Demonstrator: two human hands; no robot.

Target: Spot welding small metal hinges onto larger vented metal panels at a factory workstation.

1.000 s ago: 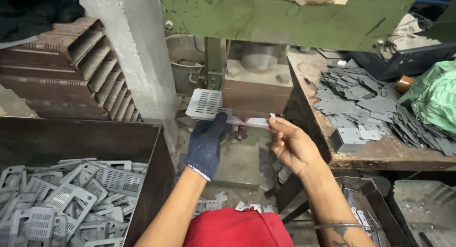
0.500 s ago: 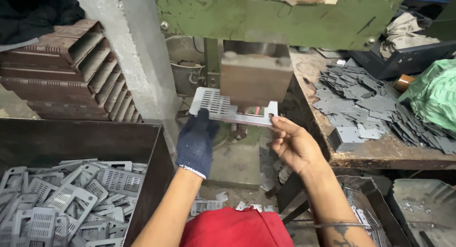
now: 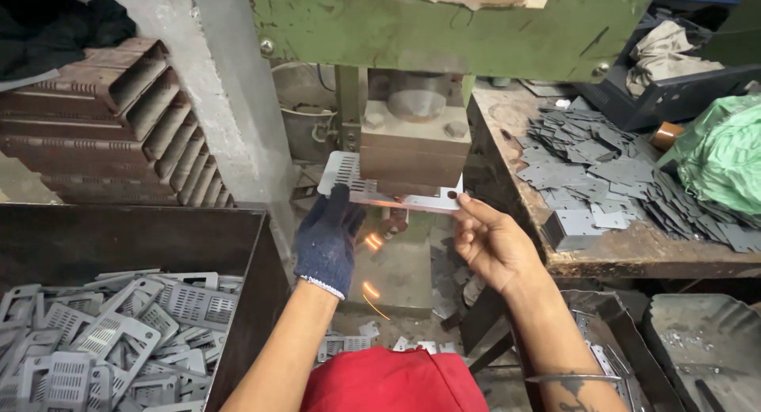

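A big green press machine [image 3: 444,32] fills the top of the view, and its brown steel die block [image 3: 412,146] hangs in the middle. On the left a dark metal bin [image 3: 135,238] stands, and it is full of grey perforated plates [image 3: 111,341] that lie in a loose heap. Above the bin there is a stack of rusty brown channel parts [image 3: 119,119], leaning against a grey concrete pillar [image 3: 230,103]. On the right a worn wooden workbench [image 3: 634,253] carries a spread pile of flat grey sheet blanks [image 3: 602,166], and a green plastic bag [image 3: 721,154] sits at its far edge.

Under the die block lies one perforated metal plate [image 3: 349,174], held flat and level. Its left end with the slots sticks out to the left of the block, and its right end comes out at the right side; the middle is hidden by the block. Small orange sparks [image 3: 372,242] show just below it.

The left hand [image 3: 329,238], in a dark blue knitted glove, is closed on the near edge of the plate at the left part. The right hand [image 3: 495,242] is bare; its fingertips pinch the right end of the plate, the palm turned up and open.
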